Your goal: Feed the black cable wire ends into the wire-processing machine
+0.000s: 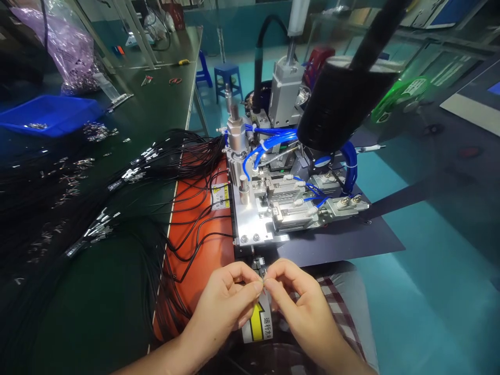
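Note:
Both hands meet at the front end of a metal machine [252, 221], their fingertips nearly touching. My left hand [230, 294] is closed in a pinch of thumb and index finger. From the other side my right hand [295, 291] pinches close to the same spot. What lies between the fingertips is too small to name. Just behind them is a small dark metal fixture [258, 263]. Below the fingers a white label [266, 325] with a yellow arrow shows between the wrists.
Black cables [195, 138] with metal ends run over the green table [94, 307] and an orange surface [203, 255] at left. A blue tray [58, 112] sits farther back. Blue air tubes [279, 138] and a thick black cylinder [332, 104] rise above the machine.

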### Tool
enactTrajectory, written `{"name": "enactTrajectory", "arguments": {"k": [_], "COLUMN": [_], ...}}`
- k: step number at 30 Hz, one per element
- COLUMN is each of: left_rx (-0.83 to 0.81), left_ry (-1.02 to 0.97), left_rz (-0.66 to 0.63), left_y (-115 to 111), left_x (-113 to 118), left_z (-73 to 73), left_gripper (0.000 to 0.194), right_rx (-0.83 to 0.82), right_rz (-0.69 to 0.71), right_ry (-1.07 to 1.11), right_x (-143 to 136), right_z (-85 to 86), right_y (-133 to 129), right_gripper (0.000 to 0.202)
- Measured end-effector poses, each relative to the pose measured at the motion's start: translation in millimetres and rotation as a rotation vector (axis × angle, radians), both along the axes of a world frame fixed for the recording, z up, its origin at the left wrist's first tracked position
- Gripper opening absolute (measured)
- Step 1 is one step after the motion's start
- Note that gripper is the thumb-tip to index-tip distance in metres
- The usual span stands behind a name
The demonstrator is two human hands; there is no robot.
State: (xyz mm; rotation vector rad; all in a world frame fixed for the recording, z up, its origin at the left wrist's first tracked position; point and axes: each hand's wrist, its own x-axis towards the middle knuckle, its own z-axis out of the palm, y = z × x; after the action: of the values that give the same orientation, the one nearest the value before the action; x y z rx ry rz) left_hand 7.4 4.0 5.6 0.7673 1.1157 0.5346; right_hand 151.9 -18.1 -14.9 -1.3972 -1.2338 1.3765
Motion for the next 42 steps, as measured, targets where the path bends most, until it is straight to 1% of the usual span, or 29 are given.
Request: {"name": "enactTrajectory", "arguments": {"k": [2,5,7,9,12,14,17,20,22,24,28,32,38,42], "left_rx": [0.015,0.123,0.241,0.420,0.748,0.890,1.011,1.121,1.206,1.285,1.362,1.364,1.312,1.315], "left_ry": [0.017,0.106,0.241,0.387,0.512,0.559,0.627,0.680,0.735,0.796,0.889,0.965,0.947,0.946], "left_rz": [-0.042,-0.094,-0.141,-0.195,-0.261,-0.305,-0.418,-0.539,-0.581,-0.607,-0.656,-0.698,-0.735,-0.733], "left_y": [1.2,5.1,8.8,12.3,14.8,14.7,14.5,16.3,18.1,19.5,19.6,17.5,17.0,18.6], "left_x": [-1.0,-4.7,-8.9,-13.7,-19.6,-22.7,-27.9,-33.6,-35.5,-35.4,-33.3,-35.6,-38.4,-36.5], "left_z": [3.2,7.9,9.3,8.4,4.1,0.2,-5.8,-11.5,-14.6,-16.8,-19.1,-22.8,-26.8,-26.6], "left_gripper": [0.022,0.017,0.010,0.003,0.012,0.018,0.024,0.035,0.041,0.043,0.044,0.046,0.050,0.049], "right_rx": [-0.033,-0.066,-0.099,-0.150,-0.229,-0.246,-0.240,-0.254,-0.257,-0.253,-0.262,-0.286,-0.300,-0.312], "right_rz": [-0.002,-0.031,-0.057,-0.073,-0.075,-0.080,-0.078,-0.070,-0.074,-0.079,-0.079,-0.078,-0.067,-0.067], "right_ry": [0.043,0.112,0.151,0.189,0.257,0.294,0.300,0.271,0.252,0.236,0.205,0.196,0.184,0.192], "right_x": [0.7,5.3,10.3,14.7,16.4,14.6,10.6,7.4,6.3,6.1,6.5,5.8,6.1,6.9], "right_z": [1.6,3.9,3.7,1.1,-6.1,-11.1,-16.2,-19.0,-20.9,-22.7,-25.1,-26.5,-28.1,-28.2], "right_y": [0.1,3.5,7.2,11.3,16.8,19.7,22.5,24.7,26.0,27.0,28.3,29.3,28.3,27.5], "right_gripper": [0.017,0.020,0.023,0.026,0.028,0.029,0.030,0.030,0.029,0.029,0.030,0.030,0.028,0.028]}}
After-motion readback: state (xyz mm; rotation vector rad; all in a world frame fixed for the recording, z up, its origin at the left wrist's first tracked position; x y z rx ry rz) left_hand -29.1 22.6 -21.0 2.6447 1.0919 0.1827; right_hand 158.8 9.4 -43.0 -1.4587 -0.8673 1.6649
